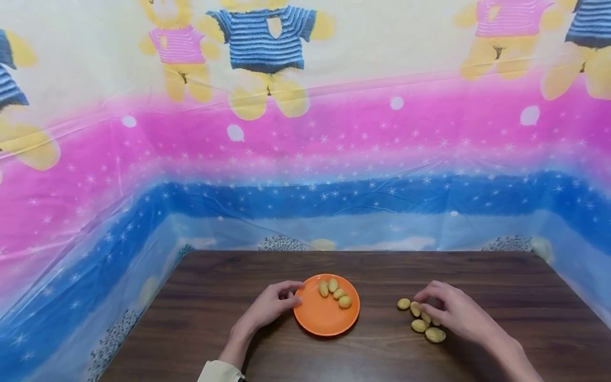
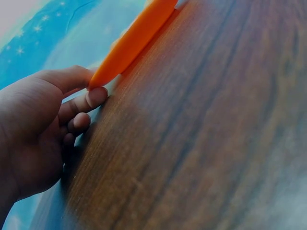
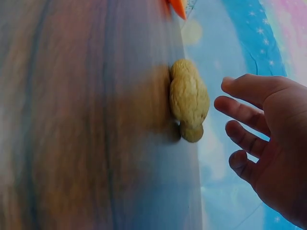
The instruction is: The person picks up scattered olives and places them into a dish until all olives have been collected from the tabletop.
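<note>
An orange plate (image 1: 326,321) lies on the table, with several wrinkled, yellow-brown oval pieces (image 1: 339,294), like dried fruit, on its upper right part. My left hand (image 1: 272,304) pinches the plate's left rim between thumb and finger; the left wrist view shows the rim (image 2: 111,61) between them. To the right of the plate lies a loose group of similar oval pieces (image 1: 419,325). My right hand (image 1: 455,310) hovers over that group and hides part of it. In the right wrist view its fingers (image 3: 242,112) are spread, with nothing between them, beside the pieces (image 3: 189,98).
The dark brown wooden table (image 1: 377,355) extends around the plate and the group of pieces. Behind it and along its sides hangs a sheet (image 1: 305,199) printed with bears and snowflakes.
</note>
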`<state>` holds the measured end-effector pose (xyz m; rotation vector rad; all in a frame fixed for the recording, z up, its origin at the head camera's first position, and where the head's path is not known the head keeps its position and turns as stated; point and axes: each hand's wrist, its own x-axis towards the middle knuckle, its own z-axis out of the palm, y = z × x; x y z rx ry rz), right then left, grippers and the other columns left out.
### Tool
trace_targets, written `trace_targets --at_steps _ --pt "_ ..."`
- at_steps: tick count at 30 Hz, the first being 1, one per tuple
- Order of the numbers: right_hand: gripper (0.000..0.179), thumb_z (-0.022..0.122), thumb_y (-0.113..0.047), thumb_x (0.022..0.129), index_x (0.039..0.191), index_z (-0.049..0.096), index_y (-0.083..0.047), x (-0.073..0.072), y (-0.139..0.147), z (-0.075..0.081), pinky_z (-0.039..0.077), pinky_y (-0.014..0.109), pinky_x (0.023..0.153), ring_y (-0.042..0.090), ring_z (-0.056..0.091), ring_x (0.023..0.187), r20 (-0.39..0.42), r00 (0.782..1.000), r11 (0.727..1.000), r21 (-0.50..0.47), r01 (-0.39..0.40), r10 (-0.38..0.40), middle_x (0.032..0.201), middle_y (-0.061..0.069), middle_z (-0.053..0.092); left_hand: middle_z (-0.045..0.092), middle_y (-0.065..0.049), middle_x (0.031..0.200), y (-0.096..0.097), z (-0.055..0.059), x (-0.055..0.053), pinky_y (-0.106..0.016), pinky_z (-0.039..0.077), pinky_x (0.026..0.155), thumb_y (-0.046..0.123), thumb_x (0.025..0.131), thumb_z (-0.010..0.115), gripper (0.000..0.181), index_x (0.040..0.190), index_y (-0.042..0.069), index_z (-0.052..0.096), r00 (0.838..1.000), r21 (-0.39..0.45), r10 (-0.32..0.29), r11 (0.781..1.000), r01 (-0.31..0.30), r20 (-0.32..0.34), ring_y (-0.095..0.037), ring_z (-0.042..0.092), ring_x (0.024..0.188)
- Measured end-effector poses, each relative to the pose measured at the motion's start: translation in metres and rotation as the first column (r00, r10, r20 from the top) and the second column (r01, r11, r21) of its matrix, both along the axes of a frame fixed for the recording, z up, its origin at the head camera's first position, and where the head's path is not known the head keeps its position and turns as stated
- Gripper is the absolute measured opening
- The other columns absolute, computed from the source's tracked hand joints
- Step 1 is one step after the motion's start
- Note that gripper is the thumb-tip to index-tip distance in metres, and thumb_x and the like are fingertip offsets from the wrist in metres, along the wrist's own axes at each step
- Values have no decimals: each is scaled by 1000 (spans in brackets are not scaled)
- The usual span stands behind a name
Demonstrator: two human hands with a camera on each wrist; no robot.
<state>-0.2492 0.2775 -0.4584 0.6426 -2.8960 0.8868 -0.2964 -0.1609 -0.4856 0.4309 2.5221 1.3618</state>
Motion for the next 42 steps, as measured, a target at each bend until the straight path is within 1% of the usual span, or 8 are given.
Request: trace_targets --at_steps 4,12,21,30,37,42 --pt "12 70 -20 93 104 72 -24 2 6 -3 42 22 59 -1 47 67 -16 1000 1000 3 -3 3 95 -13 60 59 0 86 0 1 0 -28 41 68 35 95 66 40 132 20 63 1000 2 -3 1000 3 -1 -17 53 78" --pt "14 71 -21 92 105 71 -26 4 15 -7 41 21 60 -2 46 68 -15 1000 1000 4 -17 17 100 -11 61 60 0 86 -1 0 1 -27 42 69 33 96 66 39 132 19 63 1000 0 -10 1000 10 -20 -16 54 77" --pt "15 71 -25 92 107 70 -27 7 23 -12 41 21 59 -3 46 69 -27 1000 1000 2 -15 15 100 -12 60 60 0 86 0 -1 1 -28 42 69 33 96 66 39 132 20 63 1000 0 -6 1000 6 -9 -16 54 77" --pt "16 70 -31 92 108 69 -27 7 28 -13 39 22 58 -2 46 67 39 999 1000 11 -21 21 100 -10 60 60 0 85 0 0 1 -28 42 69 33 96 66 39 132 20 63 1000 2 -3 1000 3 -6 -17 54 77" --pt "20 72 -26 91 111 69 -24 5 30 -13 39 23 57 -2 46 67 77 995 998 14 -57 56 100 -8 61 59 -1 86 0 0 1 -26 41 67 33 95 67 39 132 19 64 1000 3 7 1000 -7 -11 -16 53 77" --pt "22 73 -25 90 111 70 -21 2 30 -13 38 24 56 -1 45 66 119 991 998 6 -62 60 101 -6 63 59 -1 85 0 0 1 -25 39 65 34 95 68 40 132 19 64 1000 1 10 1000 -10 -10 -14 52 74"
